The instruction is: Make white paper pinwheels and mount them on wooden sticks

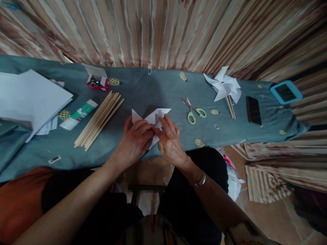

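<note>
A piece of white paper (154, 117) with pointed, partly folded corners lies at the near middle of the table. My left hand (137, 137) is closed on its left side, fingers bent over the paper. From the right, my right hand (170, 139) grips the same paper, its fingertips meeting those of the left near the centre. The fingers hide much of the paper's middle. To the right of my hands rest scissors (192, 111) with light green handles. On the left lies a bundle of wooden sticks (99, 120).
Farther left are a glue tube (79, 115), an open red box (97, 81) of small metal pieces and white paper sheets (38, 98). At right lie a paper pinwheel (224, 85) on sticks, a phone (253, 110) and a blue-framed device (286, 92). A curtain hangs behind the table.
</note>
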Tool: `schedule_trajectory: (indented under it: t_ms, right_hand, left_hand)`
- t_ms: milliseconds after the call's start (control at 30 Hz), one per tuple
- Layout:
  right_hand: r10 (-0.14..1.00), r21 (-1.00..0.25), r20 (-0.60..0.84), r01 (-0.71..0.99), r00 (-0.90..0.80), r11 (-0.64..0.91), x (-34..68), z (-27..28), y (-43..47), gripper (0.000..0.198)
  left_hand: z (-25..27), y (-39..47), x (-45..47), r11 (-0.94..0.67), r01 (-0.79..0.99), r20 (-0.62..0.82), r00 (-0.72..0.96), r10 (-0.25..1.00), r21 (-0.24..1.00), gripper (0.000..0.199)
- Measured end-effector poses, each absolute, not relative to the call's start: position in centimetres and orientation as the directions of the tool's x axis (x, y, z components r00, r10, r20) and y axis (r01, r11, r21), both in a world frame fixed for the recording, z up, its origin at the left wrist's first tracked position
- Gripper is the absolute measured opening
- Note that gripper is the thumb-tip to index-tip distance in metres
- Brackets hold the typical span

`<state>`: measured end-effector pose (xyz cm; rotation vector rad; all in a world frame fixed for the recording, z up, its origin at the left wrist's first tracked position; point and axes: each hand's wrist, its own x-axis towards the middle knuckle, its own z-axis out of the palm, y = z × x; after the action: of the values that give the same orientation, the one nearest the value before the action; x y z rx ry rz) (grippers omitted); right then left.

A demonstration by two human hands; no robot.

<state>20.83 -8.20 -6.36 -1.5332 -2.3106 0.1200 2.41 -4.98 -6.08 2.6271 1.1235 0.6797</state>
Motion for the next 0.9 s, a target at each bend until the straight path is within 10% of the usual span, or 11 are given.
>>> schedule_trajectory:
  t_ms: [900]
  right_hand:
    - [0.891, -0.257, 0.311, 0.874, -0.330, 0.413, 21.4, -6.7, -8.4, 0.038]
  left_hand:
    - [-4.9, -5.2, 2.8, -0.639, 0.668, 0.241, 0.595, 0.767, 0.382, 0.021]
